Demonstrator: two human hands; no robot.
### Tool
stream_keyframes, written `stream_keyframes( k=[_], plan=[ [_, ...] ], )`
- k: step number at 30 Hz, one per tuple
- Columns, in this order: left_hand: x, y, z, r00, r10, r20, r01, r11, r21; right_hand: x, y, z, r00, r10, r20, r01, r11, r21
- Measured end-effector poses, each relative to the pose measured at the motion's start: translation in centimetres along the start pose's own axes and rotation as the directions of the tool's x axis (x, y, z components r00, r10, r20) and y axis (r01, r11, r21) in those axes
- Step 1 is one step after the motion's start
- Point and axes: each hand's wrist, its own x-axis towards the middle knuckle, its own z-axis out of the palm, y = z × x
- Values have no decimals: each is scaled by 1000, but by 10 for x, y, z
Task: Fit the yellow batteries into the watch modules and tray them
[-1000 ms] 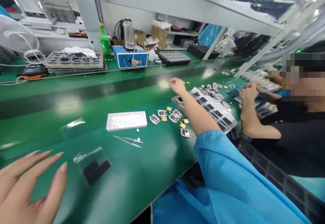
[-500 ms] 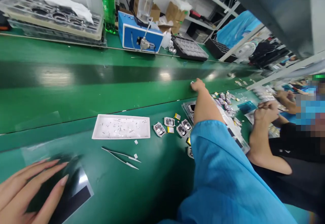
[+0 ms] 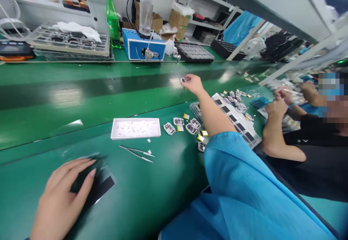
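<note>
My right hand (image 3: 193, 84) reaches far forward over the green belt, fingers closed on a small white device housing (image 3: 184, 81) with a dark inside. A bit of yellow shows beneath it. My left hand (image 3: 63, 189) rests at the lower left with thumb and fingers apart, over a clear sheet with a black rectangle (image 3: 104, 188). Its palm side is hidden. Between the hands lie tweezers (image 3: 137, 153) and a white tray (image 3: 136, 136) of tiny parts. Several open device housings (image 3: 169, 128) and yellow-edged batteries (image 3: 179, 128) lie right of the tray.
Beyond the belt stand a green bottle (image 3: 112, 22), a blue box (image 3: 144, 46) and stacked clear trays (image 3: 69, 48). Under my right forearm is a panel with black rectangles (image 3: 232, 117). A co-worker's arms (image 3: 276, 124) are at the right, beside more parts.
My right hand has moved left over the belt, and the housing in it shows more clearly. The view has shifted. My left hand stays over the clear sheet.
</note>
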Motion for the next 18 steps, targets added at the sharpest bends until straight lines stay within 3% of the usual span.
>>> stream_keyframes(
  k=[2,5,8,10,12,15,18],
  plan=[
    [2,7,-5,999,34,5,-34,999,24,-28,-39,2,996,-84,-20,86,976,198],
    [3,13,-11,998,33,-54,-33,999,11,-88,-101,7,968,-251,-27,228,820,525],
    [1,17,-13,993,-116,-31,109,978,-176,-162,-156,15,874,-486,19,351,656,668],
    [0,21,-11,969,-232,86,246,865,-437,-209,-185,24,779,-626,39,419,566,710],
    [0,26,-8,938,-262,227,345,661,-666,-247,-206,33,730,-680,75,422,534,733],
    [1,35,-5,909,-231,348,415,425,-804,-284,-226,43,740,-665,102,409,565,717],
    [4,37,-1,904,-216,369,421,307,-853,-300,-229,50,781,-625,21,447,582,680]
  ],
)
